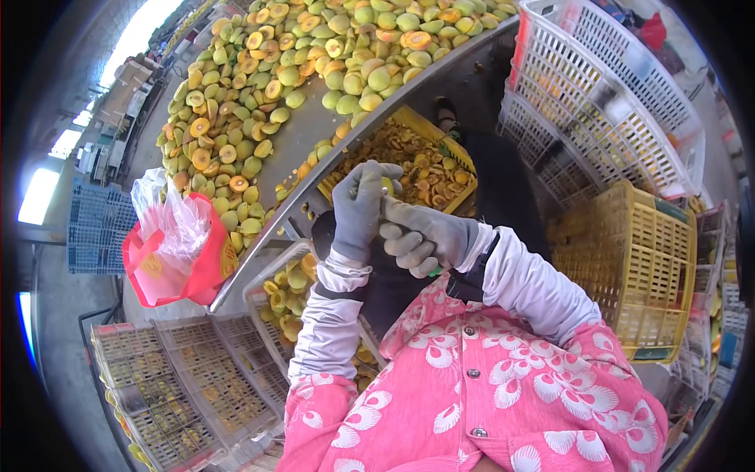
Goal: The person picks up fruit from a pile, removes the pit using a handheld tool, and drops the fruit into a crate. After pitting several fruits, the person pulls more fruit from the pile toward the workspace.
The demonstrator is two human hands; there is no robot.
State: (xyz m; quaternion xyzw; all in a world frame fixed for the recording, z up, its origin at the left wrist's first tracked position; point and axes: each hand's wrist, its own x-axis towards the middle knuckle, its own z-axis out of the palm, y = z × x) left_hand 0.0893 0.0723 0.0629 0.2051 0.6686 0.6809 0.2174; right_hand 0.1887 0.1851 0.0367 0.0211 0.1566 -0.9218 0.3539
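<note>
My left hand (pixel 360 206), in a grey glove, is closed around a small yellow-green peach piece (pixel 387 186); the fingers hide most of it. Close against it, my gloved right hand (pixel 431 236) has its fingers curled round a slim tool, of which only a green end (pixel 436 272) shows below the fist. The tool's working tip is hidden between the hands. Beneath both hands stands a yellow crate (pixel 464 161) holding peach pits and orange-brown scraps (pixel 421 167).
A metal table (pixel 314 118) carries a large heap of halved peaches (pixel 236 102). A red bag (pixel 185 259) hangs by its left corner. White crates (pixel 598 86) and a yellow crate (pixel 629 267) stand right. Another crate with peach halves (pixel 287 295) sits by my left forearm.
</note>
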